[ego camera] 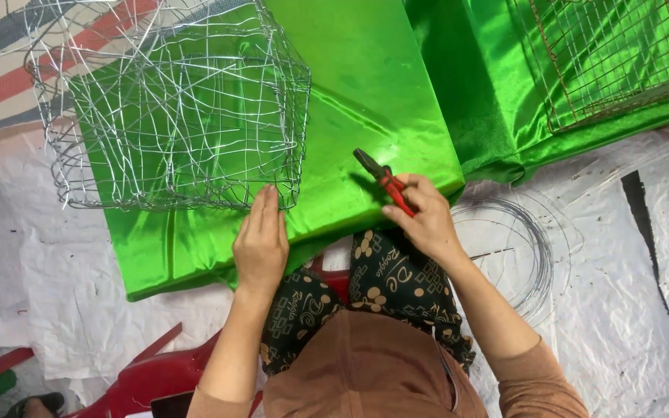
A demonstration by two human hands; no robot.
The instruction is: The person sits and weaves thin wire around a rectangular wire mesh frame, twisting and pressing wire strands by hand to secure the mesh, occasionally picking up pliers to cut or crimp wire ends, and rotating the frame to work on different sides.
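A silver wire cage (172, 108) of tangled mesh lies on shiny green cloth (373, 93). My left hand (260, 241) rests flat on the cloth, fingertips touching the cage's near bottom edge. My right hand (423, 217) grips red-handled pliers (382, 179), jaws pointing up-left, lying just above the green cloth and apart from the cage.
A coil of thin wire (524, 248) lies on the white plastic sheet (636, 294) at right. A rusty brown wire mesh frame (613, 54) sits on green cloth at top right. A red plastic stool (149, 379) is under me. A striped mat (1, 62) shows top left.
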